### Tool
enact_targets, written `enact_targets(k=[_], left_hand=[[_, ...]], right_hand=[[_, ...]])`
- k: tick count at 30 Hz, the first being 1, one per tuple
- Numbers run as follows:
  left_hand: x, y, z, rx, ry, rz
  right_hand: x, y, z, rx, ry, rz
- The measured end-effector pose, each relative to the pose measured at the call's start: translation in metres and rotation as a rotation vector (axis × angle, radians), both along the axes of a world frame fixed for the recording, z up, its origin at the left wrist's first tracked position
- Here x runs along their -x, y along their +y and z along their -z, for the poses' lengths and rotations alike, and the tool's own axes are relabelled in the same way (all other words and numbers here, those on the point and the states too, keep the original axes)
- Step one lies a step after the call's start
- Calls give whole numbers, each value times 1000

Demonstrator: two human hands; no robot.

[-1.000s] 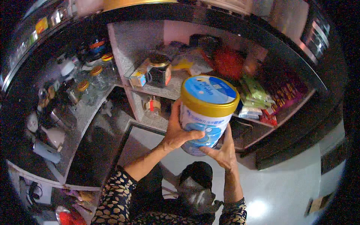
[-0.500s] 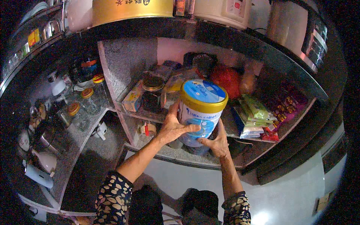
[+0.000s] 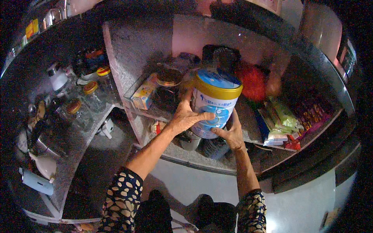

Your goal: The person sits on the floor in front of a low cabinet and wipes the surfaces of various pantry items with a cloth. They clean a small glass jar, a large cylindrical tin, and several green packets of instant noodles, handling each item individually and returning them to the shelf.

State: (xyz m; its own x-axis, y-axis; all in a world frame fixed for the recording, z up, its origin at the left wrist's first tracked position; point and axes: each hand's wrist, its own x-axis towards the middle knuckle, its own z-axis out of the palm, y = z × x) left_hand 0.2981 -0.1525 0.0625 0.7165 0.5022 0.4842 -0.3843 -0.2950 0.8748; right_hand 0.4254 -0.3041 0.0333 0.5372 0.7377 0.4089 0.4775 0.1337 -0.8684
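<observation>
A large round tin point(image 3: 214, 101) with a blue lid, a gold rim and a white-and-blue body stands upright at the front edge of the upper stone shelf point(image 3: 248, 132). My left hand point(image 3: 185, 116) wraps around its left side. My right hand point(image 3: 232, 134) holds it from below on the right. Just left of the tin stands a dark jar with a gold lid point(image 3: 167, 91), and beyond that lies a small yellow box point(image 3: 143, 96).
Behind the tin are a dark round container point(image 3: 219, 58) and a red bag point(image 3: 252, 81). Green and purple packets point(image 3: 287, 120) lie to the right. Glass jars with orange lids point(image 3: 87, 97) line the left counter. Metal cups point(image 3: 190, 140) stand on the lower shelf.
Both hands have carried the tin away from me and down toward the upper shelf, among the jars and packets. The view has tilted lower and closer to the shelves.
</observation>
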Motion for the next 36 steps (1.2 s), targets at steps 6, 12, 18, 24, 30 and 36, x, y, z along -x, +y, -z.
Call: enact_targets(k=[6, 12, 18, 24, 30, 36], left_hand=[[-13, 5, 6, -14, -30, -3], [-22, 4, 5, -22, -13, -26], [-21, 26, 13, -173, 1, -89], [-17, 18, 11, -66, 18, -120], [-20, 7, 12, -37, 0, -83], [-29, 2, 21, -95, -25, -125]], right_hand=[[-10, 6, 6, -24, 77, -43], [-28, 13, 24, -61, 133, -77], [-20, 25, 7, 28, 59, -61], [-22, 33, 13, -31, 142, -151], [-22, 25, 3, 49, 73, -106], [-27, 33, 25, -22, 66, -58]])
